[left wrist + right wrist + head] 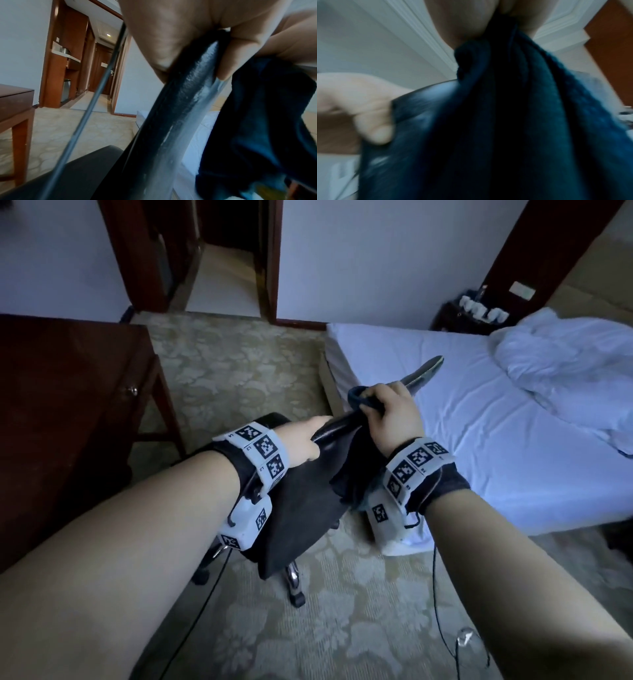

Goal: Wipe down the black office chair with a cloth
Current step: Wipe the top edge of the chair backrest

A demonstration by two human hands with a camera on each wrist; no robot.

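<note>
The black office chair [301, 508] stands on the carpet between desk and bed, seen from behind and above. My left hand [308, 440] grips the top edge of its backrest, thumb on one side and fingers on the other. In the left wrist view the left hand [171, 33] clamps the glossy chair rim [188, 94]. Further along that edge, my right hand [394, 416] holds a bunched dark blue cloth [359, 398] wrapped over the rim. The cloth [505, 121] hangs from the right hand [471, 20] and fills the blurred right wrist view. It also shows as cloth [257, 121] beside the rim.
A bed with a white sheet [479, 440] lies close on the right, with a crumpled duvet [565, 371]. A dark wooden desk [68, 405] stands on the left. The chair's chrome base and casters [296, 597] rest on patterned carpet. Thin cables [445, 611] hang from my wrists.
</note>
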